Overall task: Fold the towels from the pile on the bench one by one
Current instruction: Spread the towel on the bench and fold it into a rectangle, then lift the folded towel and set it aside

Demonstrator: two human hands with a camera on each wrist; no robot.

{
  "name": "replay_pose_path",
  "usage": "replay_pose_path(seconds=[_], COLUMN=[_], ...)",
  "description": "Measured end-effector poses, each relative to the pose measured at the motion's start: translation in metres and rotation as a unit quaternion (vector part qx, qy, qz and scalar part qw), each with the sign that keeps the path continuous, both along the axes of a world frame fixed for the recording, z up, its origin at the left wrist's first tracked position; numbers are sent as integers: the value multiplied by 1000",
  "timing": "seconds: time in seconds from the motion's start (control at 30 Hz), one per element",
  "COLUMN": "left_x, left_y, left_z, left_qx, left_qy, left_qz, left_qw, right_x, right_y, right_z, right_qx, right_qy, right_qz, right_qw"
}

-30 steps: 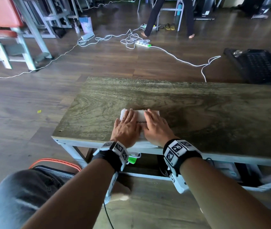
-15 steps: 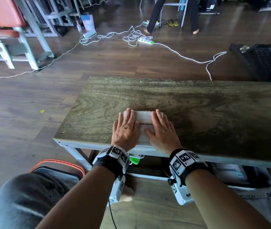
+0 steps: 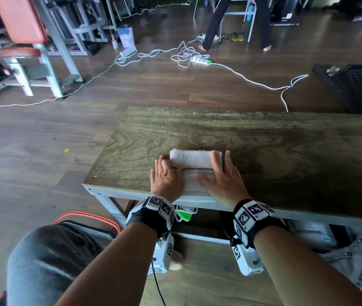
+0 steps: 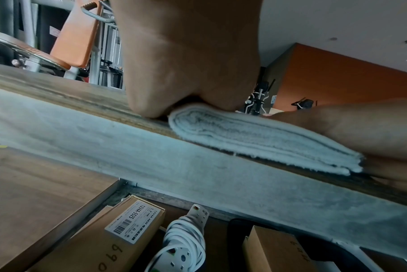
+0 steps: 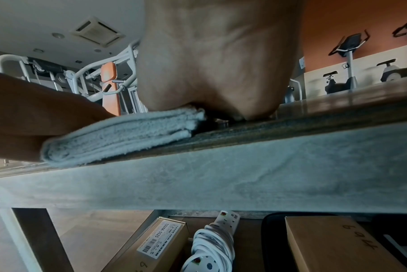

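A folded white towel with a thin checkered stripe lies at the near edge of the wooden bench. My left hand lies flat over its left end, fingers straight, partly on the bench top. Flat on its right end presses my right hand, fingers reaching the towel's far right corner. From the left wrist view the towel shows as several stacked layers under the palm; the right wrist view shows the same layered towel. No pile of other towels is in view.
Under the bench lie cardboard boxes and a coiled white power strip. White cables and a power strip cross the floor beyond. Gym equipment stands far left, a dark basket far right, a person's legs at the back.
Both hands have slid apart along the towel, from side by side at its middle to its two ends, baring the striped centre. The towel stays in place.
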State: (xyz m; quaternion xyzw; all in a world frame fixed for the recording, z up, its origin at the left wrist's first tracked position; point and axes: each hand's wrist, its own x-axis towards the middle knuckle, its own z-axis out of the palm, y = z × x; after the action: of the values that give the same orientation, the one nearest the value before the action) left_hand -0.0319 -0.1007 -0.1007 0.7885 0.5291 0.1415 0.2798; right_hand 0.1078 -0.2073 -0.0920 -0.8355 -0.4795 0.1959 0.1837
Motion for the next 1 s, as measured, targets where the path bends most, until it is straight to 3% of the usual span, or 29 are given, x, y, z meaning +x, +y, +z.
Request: replay_pose_path(seconds=[0.1, 0.2, 0.27, 0.33, 0.47, 0.6, 0.7, 0.8, 1.0], left_x=[-4, -9, -13, -20, -40, -61, -82, -105, -160], left_y=[2, 11, 12, 4, -23, -46, -54, -57, -61], left_z=[12, 30, 42, 54, 87, 123, 147, 165, 173], left_qx=[23, -48, -67, -94, -191, -236, -250, -235, -119], left_qy=[2, 48, 29, -68, -267, -334, -367, -397, -394], left_qz=[-4, -13, -5, -19, -71, -66, -28, 15, 135], left_qw=[1000, 998, 997, 993, 942, 910, 896, 887, 901], right_x=[0, 1, 5, 5, -5, -24, -51, -78, -123], right_y=[-3, -10, -11, -14, -26, -41, -47, -42, -19], right_z=[4, 14, 19, 29, 54, 80, 100, 117, 135], right_qx=[-1, -33, -47, -35, -24, -1, 56, 118, 160], right_qy=[15, 20, 23, 60, 112, 220, 328, 390, 349], right_qz=[-15, -12, -11, -36, -44, -63, -63, -28, 20], right_qw=[1000, 999, 999, 997, 992, 974, 941, 913, 923])
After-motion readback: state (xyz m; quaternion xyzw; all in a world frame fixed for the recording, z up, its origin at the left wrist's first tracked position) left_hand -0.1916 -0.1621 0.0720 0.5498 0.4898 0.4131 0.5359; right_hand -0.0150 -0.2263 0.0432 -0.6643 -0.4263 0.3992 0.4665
